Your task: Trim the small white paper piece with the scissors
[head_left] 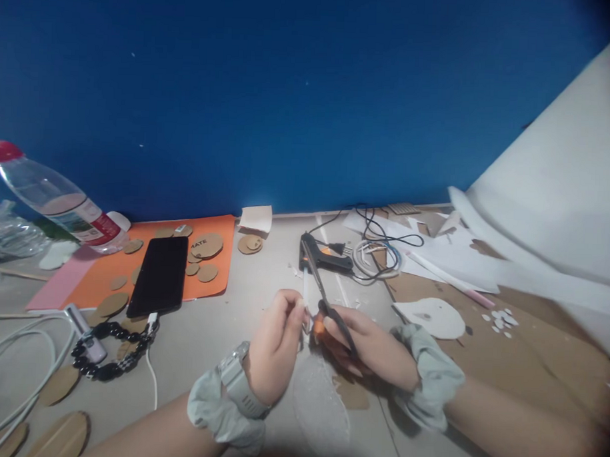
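Observation:
My right hand [361,344] is closed around a pair of scissors [314,269] with dark handles and a touch of orange. Their blades point away from me, up toward the glue gun [328,257] lying behind. Beside them, the fingertips of my left hand [278,341] are pinched together. A tiny pale bit seems to show between the two hands, too blurred to name. Below the hands lies a whitish oval piece [323,409], with a scrap of brown cardboard [352,392] partly under it.
On the left are a black phone [159,277] on orange paper [218,265], cardboard discs, a bead bracelet [112,368] and a tilted bottle [68,203]. To the right lie coiled cables [376,259], a white cutout [432,317], small white discs [502,321] and paper scraps. A blue wall [303,122] stands behind.

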The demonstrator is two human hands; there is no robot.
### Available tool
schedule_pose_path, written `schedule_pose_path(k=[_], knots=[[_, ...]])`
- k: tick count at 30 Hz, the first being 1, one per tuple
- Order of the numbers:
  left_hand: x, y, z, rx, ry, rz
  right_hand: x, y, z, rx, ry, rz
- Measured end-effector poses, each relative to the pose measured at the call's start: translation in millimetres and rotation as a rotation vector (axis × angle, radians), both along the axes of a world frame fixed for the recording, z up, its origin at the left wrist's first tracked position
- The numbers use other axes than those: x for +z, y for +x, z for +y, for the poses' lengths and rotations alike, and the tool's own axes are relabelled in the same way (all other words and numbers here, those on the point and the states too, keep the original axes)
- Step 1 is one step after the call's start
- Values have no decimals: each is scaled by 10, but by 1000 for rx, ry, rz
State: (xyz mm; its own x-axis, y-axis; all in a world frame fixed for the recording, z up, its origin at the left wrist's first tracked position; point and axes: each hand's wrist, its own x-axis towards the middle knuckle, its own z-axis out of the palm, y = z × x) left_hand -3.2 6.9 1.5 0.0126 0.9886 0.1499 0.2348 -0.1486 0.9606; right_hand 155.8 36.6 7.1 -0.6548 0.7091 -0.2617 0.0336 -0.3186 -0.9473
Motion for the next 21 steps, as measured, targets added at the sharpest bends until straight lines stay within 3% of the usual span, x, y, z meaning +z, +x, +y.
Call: schedule_pose_path(k=[9, 17, 21], knots=[[23, 1, -27, 3, -1, 44, 91, 136, 79, 312, 264, -272], [13, 7, -12, 2, -28, 108, 204, 165, 161, 322, 474, -524], [-3, 6, -1, 22, -16, 138, 263, 148, 173, 312, 533, -547]])
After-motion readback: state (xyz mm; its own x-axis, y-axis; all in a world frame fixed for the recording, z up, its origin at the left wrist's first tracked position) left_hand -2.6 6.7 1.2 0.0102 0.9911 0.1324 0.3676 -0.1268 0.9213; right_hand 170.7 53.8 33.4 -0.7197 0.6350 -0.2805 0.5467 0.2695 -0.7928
